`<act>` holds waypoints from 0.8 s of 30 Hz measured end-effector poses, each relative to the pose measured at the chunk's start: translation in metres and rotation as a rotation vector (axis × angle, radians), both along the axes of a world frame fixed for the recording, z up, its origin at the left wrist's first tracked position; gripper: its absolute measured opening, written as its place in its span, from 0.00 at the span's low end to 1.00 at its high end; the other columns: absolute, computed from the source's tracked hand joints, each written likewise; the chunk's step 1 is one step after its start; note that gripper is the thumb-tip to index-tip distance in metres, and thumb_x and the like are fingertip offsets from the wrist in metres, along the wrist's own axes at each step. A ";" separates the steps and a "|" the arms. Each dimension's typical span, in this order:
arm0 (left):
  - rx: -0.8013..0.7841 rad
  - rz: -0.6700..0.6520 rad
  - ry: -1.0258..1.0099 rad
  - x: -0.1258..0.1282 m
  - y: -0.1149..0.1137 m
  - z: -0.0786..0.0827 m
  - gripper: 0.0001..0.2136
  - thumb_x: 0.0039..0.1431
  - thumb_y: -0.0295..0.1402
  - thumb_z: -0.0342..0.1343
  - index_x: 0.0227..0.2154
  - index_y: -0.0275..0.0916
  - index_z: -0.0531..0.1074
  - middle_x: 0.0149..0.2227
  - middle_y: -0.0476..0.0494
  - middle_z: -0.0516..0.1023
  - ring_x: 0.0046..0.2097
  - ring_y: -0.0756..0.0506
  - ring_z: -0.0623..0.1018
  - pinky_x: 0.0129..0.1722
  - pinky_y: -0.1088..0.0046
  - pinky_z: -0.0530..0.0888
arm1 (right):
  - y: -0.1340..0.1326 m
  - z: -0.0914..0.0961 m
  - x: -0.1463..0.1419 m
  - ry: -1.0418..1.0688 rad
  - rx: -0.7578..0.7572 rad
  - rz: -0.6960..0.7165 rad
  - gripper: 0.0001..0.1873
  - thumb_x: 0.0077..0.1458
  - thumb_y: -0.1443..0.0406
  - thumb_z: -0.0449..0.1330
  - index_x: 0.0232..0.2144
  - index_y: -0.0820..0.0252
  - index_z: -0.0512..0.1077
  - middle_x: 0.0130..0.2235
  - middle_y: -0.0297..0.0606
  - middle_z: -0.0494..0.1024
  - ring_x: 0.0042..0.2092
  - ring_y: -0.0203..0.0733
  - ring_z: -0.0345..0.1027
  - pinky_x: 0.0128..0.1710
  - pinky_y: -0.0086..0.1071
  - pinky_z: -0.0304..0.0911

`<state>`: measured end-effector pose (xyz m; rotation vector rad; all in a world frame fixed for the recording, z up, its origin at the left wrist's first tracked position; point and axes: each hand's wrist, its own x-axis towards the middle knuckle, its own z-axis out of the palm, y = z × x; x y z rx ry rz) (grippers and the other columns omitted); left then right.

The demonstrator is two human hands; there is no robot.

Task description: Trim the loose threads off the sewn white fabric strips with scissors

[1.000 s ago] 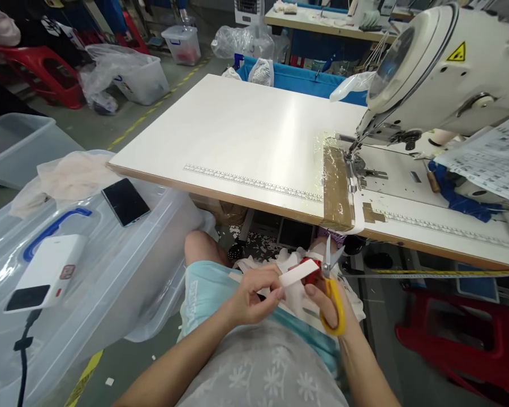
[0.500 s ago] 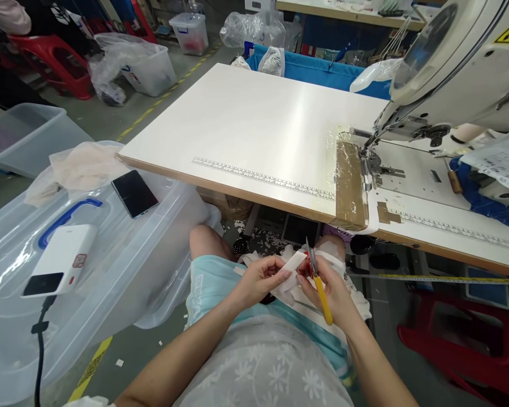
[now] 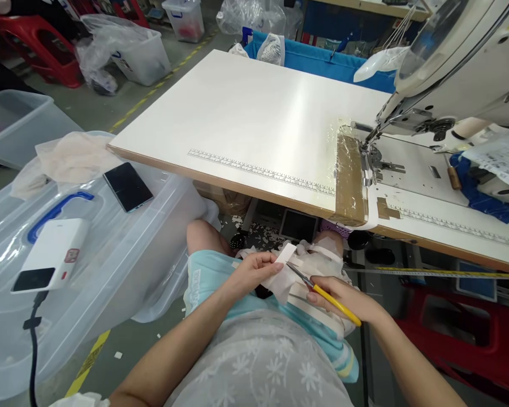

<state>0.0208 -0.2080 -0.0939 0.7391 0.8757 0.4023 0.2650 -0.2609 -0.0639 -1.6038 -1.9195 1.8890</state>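
Observation:
Over my lap, my left hand [image 3: 257, 270] pinches a white strip [image 3: 285, 254] and the thin pale fabric [image 3: 281, 287] hanging from it. My right hand [image 3: 337, 297] is closed around scissors [image 3: 335, 304] with a yellow handle. Their metal blades point up and left, with the tips close beside the strip; whether they touch it I cannot tell. More pale fabric [image 3: 318, 260] with white bands is bunched on my thighs, below and right of the strip.
A white sewing table [image 3: 254, 113] with a printed ruler lies ahead, its sewing machine [image 3: 449, 85] at right. Left of me, a clear plastic bin [image 3: 152, 237] carries a phone [image 3: 128, 186] and a white power bank [image 3: 53, 254]. A red stool [image 3: 462, 333] stands at right.
My right hand has moved right and turned the scissors, so the blades now slant toward the strip. My left hand has shifted slightly left, still holding the strip. The camera view has tilted a little.

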 end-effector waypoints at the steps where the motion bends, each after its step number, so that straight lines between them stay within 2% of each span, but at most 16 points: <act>1: -0.007 0.002 0.008 -0.001 0.000 0.000 0.26 0.42 0.56 0.66 0.25 0.35 0.71 0.24 0.50 0.69 0.27 0.52 0.65 0.28 0.76 0.60 | 0.003 0.001 -0.003 0.014 -0.010 0.002 0.27 0.59 0.43 0.55 0.24 0.57 0.55 0.25 0.28 0.55 0.27 0.34 0.49 0.24 0.28 0.47; 5: -0.023 0.017 0.026 -0.003 0.000 -0.003 0.25 0.41 0.55 0.66 0.26 0.35 0.73 0.25 0.49 0.71 0.28 0.51 0.67 0.29 0.75 0.62 | 0.010 0.004 -0.010 0.014 -0.015 0.012 0.29 0.59 0.41 0.53 0.23 0.57 0.54 0.24 0.28 0.54 0.26 0.34 0.48 0.23 0.28 0.45; 13: -0.043 0.030 0.026 -0.002 0.001 -0.006 0.26 0.39 0.56 0.68 0.24 0.35 0.73 0.24 0.48 0.71 0.28 0.50 0.68 0.30 0.74 0.63 | 0.003 0.000 -0.012 -0.317 0.225 0.071 0.27 0.60 0.42 0.53 0.24 0.57 0.57 0.22 0.30 0.62 0.24 0.35 0.54 0.24 0.30 0.43; 20: -0.025 0.020 0.014 -0.002 0.003 -0.006 0.24 0.41 0.54 0.67 0.23 0.35 0.73 0.24 0.48 0.72 0.29 0.49 0.69 0.31 0.73 0.66 | -0.001 -0.003 -0.015 -0.357 0.227 0.006 0.32 0.55 0.38 0.54 0.19 0.57 0.53 0.19 0.30 0.59 0.22 0.36 0.53 0.22 0.30 0.43; 24: -0.015 0.023 0.020 -0.002 0.002 -0.007 0.23 0.42 0.53 0.67 0.23 0.35 0.74 0.24 0.48 0.72 0.29 0.50 0.69 0.31 0.74 0.65 | 0.000 0.000 -0.015 -0.397 0.266 0.040 0.31 0.57 0.38 0.52 0.21 0.56 0.55 0.20 0.32 0.62 0.23 0.37 0.54 0.23 0.31 0.43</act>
